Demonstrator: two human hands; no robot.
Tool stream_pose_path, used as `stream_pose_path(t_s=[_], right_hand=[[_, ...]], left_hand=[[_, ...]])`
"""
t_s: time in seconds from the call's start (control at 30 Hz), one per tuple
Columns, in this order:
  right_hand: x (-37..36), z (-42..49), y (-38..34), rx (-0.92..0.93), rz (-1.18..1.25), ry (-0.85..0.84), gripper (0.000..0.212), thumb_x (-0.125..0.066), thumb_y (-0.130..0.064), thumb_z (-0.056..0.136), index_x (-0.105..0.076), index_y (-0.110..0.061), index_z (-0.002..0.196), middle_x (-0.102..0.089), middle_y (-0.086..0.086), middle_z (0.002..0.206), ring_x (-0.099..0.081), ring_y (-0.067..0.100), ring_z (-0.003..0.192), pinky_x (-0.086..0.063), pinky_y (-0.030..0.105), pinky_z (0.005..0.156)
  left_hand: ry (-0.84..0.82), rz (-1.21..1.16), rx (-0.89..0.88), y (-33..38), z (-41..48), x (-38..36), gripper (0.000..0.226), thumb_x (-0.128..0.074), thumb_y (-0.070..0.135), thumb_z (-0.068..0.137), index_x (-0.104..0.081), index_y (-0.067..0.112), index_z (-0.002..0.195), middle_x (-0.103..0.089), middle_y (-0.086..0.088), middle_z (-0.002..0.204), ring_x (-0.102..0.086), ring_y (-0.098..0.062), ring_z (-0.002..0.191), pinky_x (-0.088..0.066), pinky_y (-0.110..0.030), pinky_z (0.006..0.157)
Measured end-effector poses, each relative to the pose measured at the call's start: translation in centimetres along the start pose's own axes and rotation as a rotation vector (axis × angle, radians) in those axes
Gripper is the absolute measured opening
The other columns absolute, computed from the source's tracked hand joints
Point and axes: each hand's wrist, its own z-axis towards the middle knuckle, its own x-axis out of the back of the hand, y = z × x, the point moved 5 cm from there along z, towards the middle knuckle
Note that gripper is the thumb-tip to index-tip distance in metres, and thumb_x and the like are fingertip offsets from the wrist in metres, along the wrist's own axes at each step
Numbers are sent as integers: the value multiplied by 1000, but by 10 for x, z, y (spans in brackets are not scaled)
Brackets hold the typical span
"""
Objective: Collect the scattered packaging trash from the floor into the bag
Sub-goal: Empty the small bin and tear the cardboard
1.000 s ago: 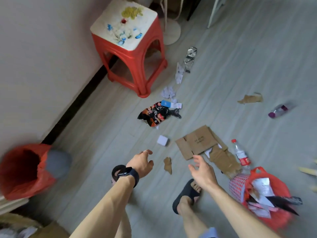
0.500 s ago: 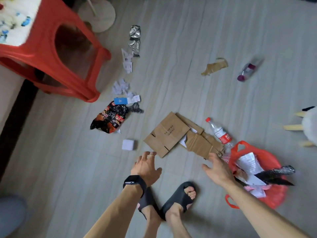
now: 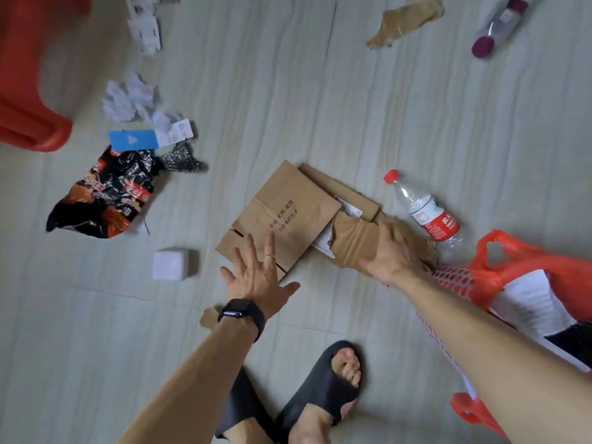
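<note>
A flattened cardboard box (image 3: 288, 213) lies on the floor in front of me, with a crumpled cardboard piece (image 3: 350, 241) against its right side. My left hand (image 3: 256, 277), fingers spread, hovers at the box's near edge. My right hand (image 3: 389, 251) rests on the crumpled piece, its fingertips blurred. The red plastic bag (image 3: 525, 267), holding paper and a red mesh, sits at the right under my right arm. A clear water bottle (image 3: 426, 213) with a red cap lies just beyond the bag.
A black-and-red snack wrapper (image 3: 105, 193), a blue card (image 3: 133, 141), crumpled white paper (image 3: 128, 97) and a white block (image 3: 171, 264) lie to the left. A brown scrap (image 3: 407, 20) and purple-capped bottle (image 3: 496, 27) lie far right. A red stool (image 3: 28, 75) stands at top left.
I have leaned down closer to the floor. Both hands moved forward: the left to the box's near edge, the right onto the crumpled cardboard.
</note>
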Motion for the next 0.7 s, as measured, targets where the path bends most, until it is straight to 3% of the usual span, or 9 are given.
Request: stream_pose_path(t_s=[0.1, 0.2, 0.27, 0.37, 0.43, 0.53, 0.6, 0.7], right_hand=[[-18, 36, 7, -21, -25, 47, 124, -80, -49, 69, 4, -18, 155, -13, 17, 160, -10, 33, 150, -18, 46, 121], [-37, 51, 10, -38, -47, 97, 131, -83, -57, 63, 4, -20, 155, -14, 15, 159, -16, 35, 146, -23, 46, 118], [-45, 48, 8, -32, -131, 177, 119, -82, -59, 65, -12, -18, 152, -31, 13, 148, -31, 35, 134, -35, 44, 107], [-48, 37, 1, -22, -174, 192, 78, -76, -56, 75, -40, -16, 131, -50, 12, 132, -42, 32, 126, -39, 45, 99], [-49, 23, -1, -19, -114, 148, 49, -67, -47, 87, -48, -16, 121, -54, 11, 126, -48, 32, 124, -38, 45, 98], [-42, -12, -12, 51, 29, 102, 17, -54, -33, 94, -55, -17, 97, -57, 11, 113, -56, 36, 112, -44, 42, 86], [-31, -40, -27, 81, 150, 83, 18, -54, -29, 94, -49, -17, 82, -59, 13, 104, -59, 38, 101, -45, 40, 75], [-4, -84, -51, 86, 266, 116, 30, -57, -30, 95, -44, -18, 71, -64, 13, 95, -59, 36, 91, -43, 37, 68]], left_hand=[[73, -28, -11, 5, 25, -20, 122, -60, 76, 73, 37, 46, 140, 30, -10, 158, 5, -41, 148, -17, -70, 109], [88, -108, 45, 5, 51, -40, 131, -70, 73, 66, 36, 49, 139, 27, -11, 159, -1, -44, 147, -26, -70, 101], [108, -71, 53, 4, 64, -48, 126, -69, 65, 72, 34, 46, 142, 16, -15, 160, -11, -46, 142, -36, -64, 98], [108, 1, 3, 1, 72, -49, 108, -57, 54, 81, 23, 35, 150, 0, -20, 158, -30, -47, 130, -42, -59, 98], [82, 29, -42, 0, 66, -38, 95, -49, 53, 87, 12, 23, 154, -17, -22, 150, -46, -45, 114, -46, -51, 94], [66, 48, -106, -12, 41, 3, 67, -42, 31, 96, -10, 16, 154, -44, -16, 136, -59, -40, 97, -50, -42, 80], [74, 13, -76, -27, 25, 34, 43, -37, 22, 98, -31, 15, 140, -62, -16, 110, -62, -38, 87, -50, -40, 69], [73, -107, 24, -53, -1, 73, 20, -35, 21, 99, -43, 12, 114, -60, -12, 82, -62, -37, 79, -45, -37, 63]])
